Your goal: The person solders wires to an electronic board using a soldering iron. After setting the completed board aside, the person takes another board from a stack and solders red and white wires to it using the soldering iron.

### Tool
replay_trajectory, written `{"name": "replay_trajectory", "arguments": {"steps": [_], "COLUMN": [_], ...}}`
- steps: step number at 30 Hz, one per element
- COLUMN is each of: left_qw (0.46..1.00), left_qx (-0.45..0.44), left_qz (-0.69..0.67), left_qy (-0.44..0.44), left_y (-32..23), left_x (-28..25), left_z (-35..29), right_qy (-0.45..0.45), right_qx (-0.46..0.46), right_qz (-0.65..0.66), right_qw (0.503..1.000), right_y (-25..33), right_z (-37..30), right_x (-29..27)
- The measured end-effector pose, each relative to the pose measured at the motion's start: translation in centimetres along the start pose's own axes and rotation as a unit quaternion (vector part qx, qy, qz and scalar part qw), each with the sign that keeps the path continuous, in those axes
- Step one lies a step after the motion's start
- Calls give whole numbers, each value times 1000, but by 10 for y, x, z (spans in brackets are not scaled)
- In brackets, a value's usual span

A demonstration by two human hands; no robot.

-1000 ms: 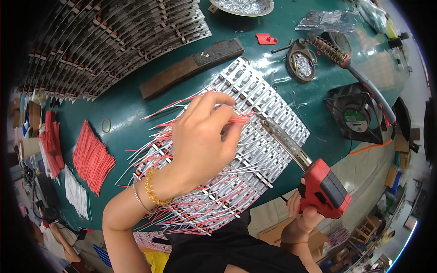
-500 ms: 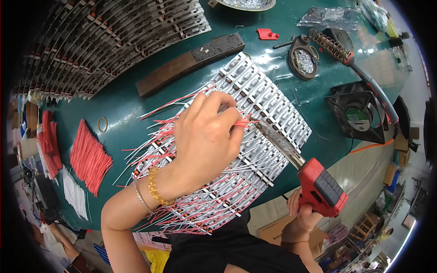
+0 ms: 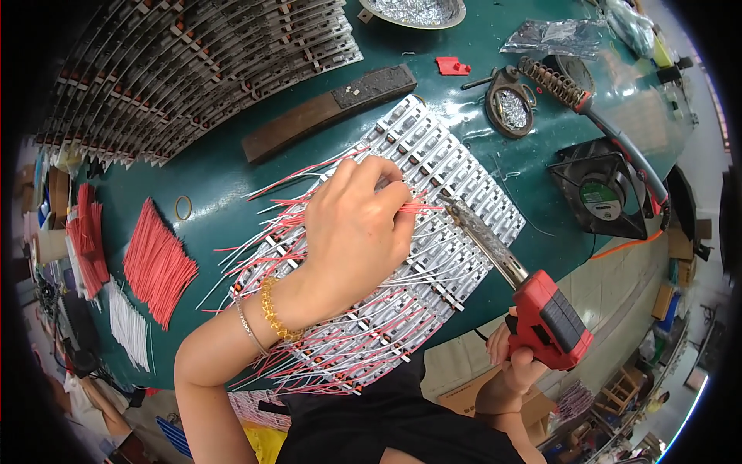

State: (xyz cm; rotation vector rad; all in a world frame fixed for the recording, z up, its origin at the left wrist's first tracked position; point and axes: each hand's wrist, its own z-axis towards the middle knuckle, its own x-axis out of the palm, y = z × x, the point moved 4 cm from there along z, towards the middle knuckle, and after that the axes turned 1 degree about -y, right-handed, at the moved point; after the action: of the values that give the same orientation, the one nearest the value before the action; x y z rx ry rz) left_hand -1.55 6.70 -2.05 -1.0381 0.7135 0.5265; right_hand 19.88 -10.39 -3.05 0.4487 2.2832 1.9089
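Note:
My left hand (image 3: 359,220) is closed in a pinch around a small bunch of red wires (image 3: 423,208), whose ends stick out to the right past the fingertips. Beneath it lies a panel of joined white-and-silver modules (image 3: 464,197), with many red and white wires trailing from its left and near parts. A red-and-black soldering gun (image 3: 547,321) is gripped by its handle in my right hand (image 3: 516,359). Its dark, crusted tip points up and left, close beside the wire ends. Whether tip and wires touch, I cannot tell.
Red wires (image 3: 158,263) and white wires (image 3: 127,329) lie in piles at left. A long dark bar (image 3: 328,108) sits behind the panel. At right are a soldering iron in its coil holder (image 3: 553,81) and a black fan (image 3: 601,189). More module panels (image 3: 209,69) stand far left.
The soldering gun's tip has shifted slightly right, along the wire ends. My left hand keeps its pinch on the red wires. The whole view has moved a little.

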Motion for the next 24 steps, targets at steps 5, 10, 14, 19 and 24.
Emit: {"name": "replay_trajectory", "arguments": {"steps": [5, 10, 14, 19, 24], "left_qw": [991, 981, 992, 998, 998], "left_qx": [65, 39, 8, 12, 28], "left_qz": [-85, -185, -124, -48, -27], "left_qy": [-84, -52, 26, 35, 54], "left_y": [3, -2, -8, -10, -9], "left_x": [-17, -23, -4, 0, 1], "left_z": [3, 6, 1, 0, -1], "right_qy": [12, 3, 15, 3, 24], "right_qx": [-71, -70, -52, -50, -27], "right_qz": [-19, -16, -11, -13, -12], "right_qw": [997, 997, 998, 999, 999], "right_y": [5, 7, 3, -2, -1], "right_z": [4, 0, -3, -7, -2], "right_x": [2, 0, -4, -6, -2]}}
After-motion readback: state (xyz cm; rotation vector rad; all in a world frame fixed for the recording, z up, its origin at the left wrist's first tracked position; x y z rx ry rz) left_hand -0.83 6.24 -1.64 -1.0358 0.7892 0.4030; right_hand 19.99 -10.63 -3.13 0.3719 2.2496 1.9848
